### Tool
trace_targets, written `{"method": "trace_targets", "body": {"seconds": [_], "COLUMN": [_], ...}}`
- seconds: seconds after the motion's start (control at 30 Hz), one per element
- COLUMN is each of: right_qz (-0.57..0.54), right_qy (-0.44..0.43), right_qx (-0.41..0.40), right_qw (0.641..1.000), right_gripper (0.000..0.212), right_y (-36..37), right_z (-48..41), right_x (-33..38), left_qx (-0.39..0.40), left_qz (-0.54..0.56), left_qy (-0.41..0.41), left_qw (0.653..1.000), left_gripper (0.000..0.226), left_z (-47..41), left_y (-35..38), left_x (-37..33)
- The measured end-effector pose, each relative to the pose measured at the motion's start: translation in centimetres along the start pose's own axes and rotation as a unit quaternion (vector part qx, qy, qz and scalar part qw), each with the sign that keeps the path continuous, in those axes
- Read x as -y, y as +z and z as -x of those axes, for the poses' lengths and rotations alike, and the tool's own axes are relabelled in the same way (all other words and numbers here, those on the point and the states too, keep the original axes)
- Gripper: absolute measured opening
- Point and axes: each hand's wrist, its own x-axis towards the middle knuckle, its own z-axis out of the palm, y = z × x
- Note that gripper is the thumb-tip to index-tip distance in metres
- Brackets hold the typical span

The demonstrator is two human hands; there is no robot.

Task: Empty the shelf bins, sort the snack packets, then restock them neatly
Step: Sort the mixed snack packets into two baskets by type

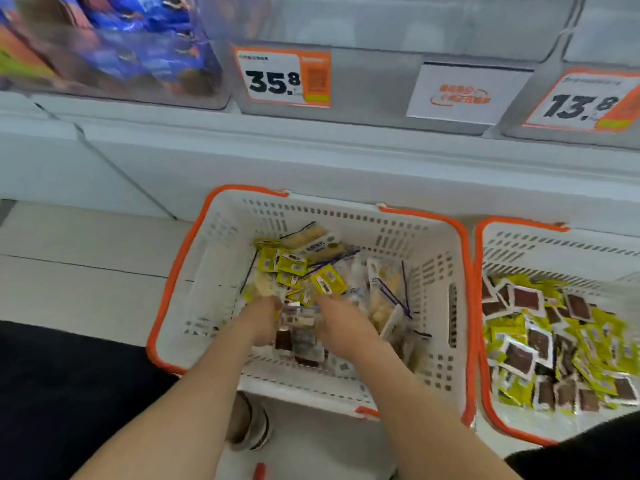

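A white basket with an orange rim (207,268) stands on the floor below me, holding mixed snack packets: small yellow ones (294,265), clear packets with pale biscuits (384,289) and dark ones. Both my hands reach into it. My left hand (265,318) is curled over yellow packets at the pile's left. My right hand (341,323) lies on the pile's middle, fingers bent down among packets; what it holds is hidden. A second basket (519,244) on the right holds sorted yellow and brown packets (554,348).
Above are clear shelf bins: the left bin (104,46) is full of blue and orange packs, the middle bin (398,22) looks empty. Price tags (282,77) hang on the bin fronts. A white shelf ledge (311,161) overhangs the baskets. My shoe (249,424) is under the basket's near edge.
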Motion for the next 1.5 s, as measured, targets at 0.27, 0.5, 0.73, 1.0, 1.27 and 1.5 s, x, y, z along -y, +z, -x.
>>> {"method": "trace_targets", "body": {"seconds": [0.27, 0.5, 0.73, 1.0, 1.27, 1.5], "right_qz": [0.078, -0.127, 0.135, 0.213, 0.161, 0.193], "right_qy": [0.055, 0.100, 0.238, -0.051, 0.081, 0.125], "right_qx": [0.002, -0.101, -0.271, -0.186, -0.072, -0.130], "right_qw": [0.995, 0.982, 0.923, 0.958, 0.981, 0.964], "right_gripper": [0.053, 0.062, 0.025, 0.042, 0.086, 0.059], "right_y": [2.7, -8.4, -10.5, -3.2, 0.2, 2.1], "right_z": [-3.8, -4.4, -1.7, -2.3, -5.3, -8.6], "right_x": [1.2, -0.5, -4.2, -2.8, -0.4, 0.2], "left_qx": [0.049, 0.058, 0.149, 0.087, 0.029, 0.022], "left_qz": [0.088, 0.101, -0.123, -0.192, -0.184, -0.111], "left_qy": [-0.001, -0.001, 0.030, 0.077, 0.090, 0.087], "left_qw": [0.995, 0.993, 0.981, 0.974, 0.978, 0.990], "left_gripper": [0.062, 0.081, 0.134, 0.058, 0.038, 0.032], "left_z": [-1.9, -2.9, -2.2, -2.7, -4.0, -3.8], "left_y": [1.5, 1.4, 2.3, 3.0, 2.2, 1.7], "left_x": [-0.2, 0.5, -2.3, -2.4, -0.1, 3.1]}}
